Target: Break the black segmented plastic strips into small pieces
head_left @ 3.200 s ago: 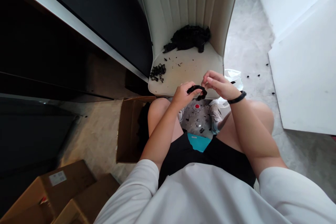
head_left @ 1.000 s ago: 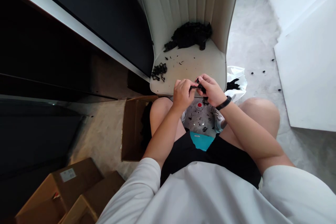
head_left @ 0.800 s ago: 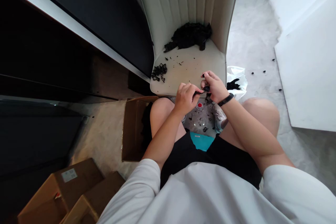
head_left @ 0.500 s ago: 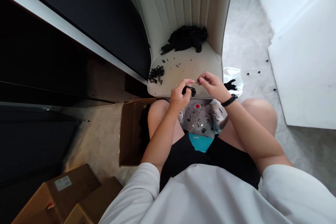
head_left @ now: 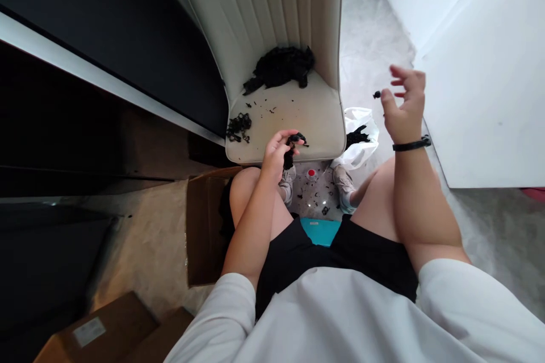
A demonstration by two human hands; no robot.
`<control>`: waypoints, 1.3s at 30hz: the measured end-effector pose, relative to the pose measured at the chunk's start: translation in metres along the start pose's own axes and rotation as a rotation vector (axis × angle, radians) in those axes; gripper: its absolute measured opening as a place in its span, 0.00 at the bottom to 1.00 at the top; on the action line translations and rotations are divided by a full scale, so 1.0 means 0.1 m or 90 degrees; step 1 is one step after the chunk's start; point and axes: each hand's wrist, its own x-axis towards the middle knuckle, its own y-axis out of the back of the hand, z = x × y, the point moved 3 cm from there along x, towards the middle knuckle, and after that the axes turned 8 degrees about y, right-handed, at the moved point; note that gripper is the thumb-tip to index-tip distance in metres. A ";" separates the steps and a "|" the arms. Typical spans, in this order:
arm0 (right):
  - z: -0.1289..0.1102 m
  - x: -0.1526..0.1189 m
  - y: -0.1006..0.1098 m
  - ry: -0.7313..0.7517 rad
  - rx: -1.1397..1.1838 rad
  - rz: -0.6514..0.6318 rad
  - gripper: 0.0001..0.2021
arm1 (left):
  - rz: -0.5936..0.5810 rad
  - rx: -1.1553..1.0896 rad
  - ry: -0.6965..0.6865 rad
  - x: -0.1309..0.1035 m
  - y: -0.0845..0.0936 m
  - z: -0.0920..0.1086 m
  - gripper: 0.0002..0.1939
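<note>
A home room: a padded cream chair (head_left: 298, 119) mid-frame, cardboard boxes (head_left: 200, 227) lower left, marble-look floor (head_left: 374, 28) upper right.

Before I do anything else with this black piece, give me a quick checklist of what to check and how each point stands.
1. Left hand grips the black piece: ok.
2. Right hand free: not ok, a small black bit sits at its fingertips.
3. Chair seat has bare room near the front edge: ok.
4. Black pile sits well back on the seat: ok.
5. White bag open beside the chair: cannot tell.
</note>
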 end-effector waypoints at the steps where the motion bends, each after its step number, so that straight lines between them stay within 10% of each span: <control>1: 0.05 0.01 0.05 -0.006 -0.017 0.032 0.21 | -0.012 -0.020 -0.012 0.00 -0.01 0.01 0.20; 7: 0.23 -0.01 0.02 -0.060 0.014 0.129 0.15 | -0.039 -0.023 -0.103 -0.02 -0.09 0.04 0.22; 15: -0.46 -0.82 -0.79 -0.150 0.272 -0.304 0.28 | -0.121 0.009 -0.157 -0.11 -0.22 0.09 0.26; 26: -0.63 -0.85 -1.04 -0.221 0.446 -0.451 0.29 | -0.233 0.193 -0.209 -0.25 -0.30 0.17 0.20; 39: -0.65 -0.55 -0.74 -0.016 0.224 -0.324 0.35 | -0.100 0.474 -0.208 -0.28 -0.24 0.32 0.20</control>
